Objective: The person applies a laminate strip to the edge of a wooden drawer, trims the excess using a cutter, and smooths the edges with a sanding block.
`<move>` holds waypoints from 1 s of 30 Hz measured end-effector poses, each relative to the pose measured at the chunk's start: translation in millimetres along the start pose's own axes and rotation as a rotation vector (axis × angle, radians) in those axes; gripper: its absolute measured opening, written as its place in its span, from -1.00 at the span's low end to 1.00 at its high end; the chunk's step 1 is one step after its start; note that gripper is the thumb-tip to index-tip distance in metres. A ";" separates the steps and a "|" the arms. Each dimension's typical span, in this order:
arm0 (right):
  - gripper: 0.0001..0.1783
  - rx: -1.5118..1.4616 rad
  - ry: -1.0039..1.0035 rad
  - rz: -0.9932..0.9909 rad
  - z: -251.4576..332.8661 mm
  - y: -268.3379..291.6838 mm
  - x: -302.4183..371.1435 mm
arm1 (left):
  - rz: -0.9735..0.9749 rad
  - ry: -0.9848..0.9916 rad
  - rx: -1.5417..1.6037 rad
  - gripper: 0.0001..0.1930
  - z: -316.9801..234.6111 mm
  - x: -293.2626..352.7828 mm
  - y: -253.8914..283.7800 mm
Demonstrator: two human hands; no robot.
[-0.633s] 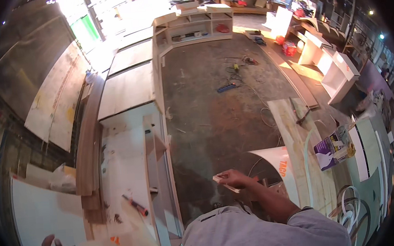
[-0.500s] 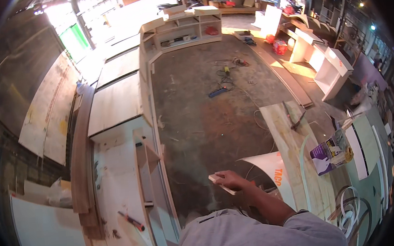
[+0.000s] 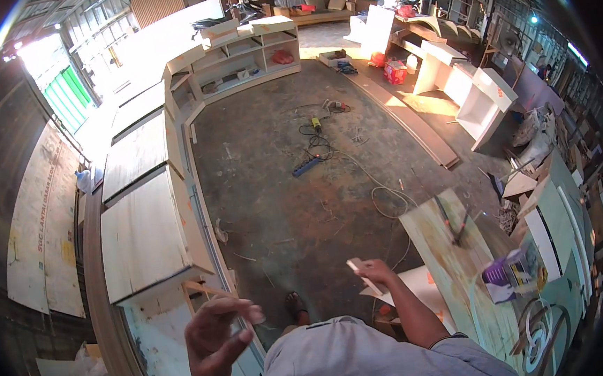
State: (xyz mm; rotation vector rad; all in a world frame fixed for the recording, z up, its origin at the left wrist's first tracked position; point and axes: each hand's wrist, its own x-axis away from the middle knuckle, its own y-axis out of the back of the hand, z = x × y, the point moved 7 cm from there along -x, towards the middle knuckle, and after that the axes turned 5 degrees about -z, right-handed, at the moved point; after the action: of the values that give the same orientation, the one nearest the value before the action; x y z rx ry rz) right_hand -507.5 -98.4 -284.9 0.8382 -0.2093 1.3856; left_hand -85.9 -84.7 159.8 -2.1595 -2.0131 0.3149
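My right hand (image 3: 376, 272) is closed around a short, pale strip of wood (image 3: 356, 264), held out in front of me above the floor. A curled sheet with a white face (image 3: 420, 288) lies just beyond that hand. My left hand (image 3: 217, 333) is raised over the near end of the long cabinet. Its fingers are bent, with a gap between thumb and fingertips, and I see nothing clearly held there. Next to it stands the unfinished cabinet with its pale wooden top (image 3: 148, 247).
At right lies a stained plywood board (image 3: 434, 227) with pincers (image 3: 455, 230), a purple tin (image 3: 497, 279) and coiled edging strip (image 3: 539, 342). A blue power strip (image 3: 307, 165) and cables cross the floor. Long planks (image 3: 409, 121) and white box units (image 3: 488, 101) stand farther off.
My left hand has risen from the lower left corner toward my body. My right hand still holds the wood strip. The view has shifted, and the screwdriver on the cabinet is no longer seen.
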 end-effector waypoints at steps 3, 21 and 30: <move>-0.30 0.442 -0.050 -0.196 -36.8 18.4 -45.4 | 0.289 -0.191 0.206 -0.34 -30.3 -79.3 -12.9; -0.51 -0.041 -0.479 -0.029 -4.6 8.4 -309.0 | 0.836 -0.194 0.659 -0.02 -8.6 -559.0 -88.2; -0.50 -0.004 0.012 -0.349 442.3 224.8 -676.7 | 0.849 -0.237 0.781 0.02 -0.9 -784.3 -119.8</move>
State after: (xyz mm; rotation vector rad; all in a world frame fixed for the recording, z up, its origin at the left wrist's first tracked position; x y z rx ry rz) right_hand -712.9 -912.0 -284.6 0.8192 -0.0522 1.0627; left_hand -251.8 -858.2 221.5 -2.2933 -0.6694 1.2496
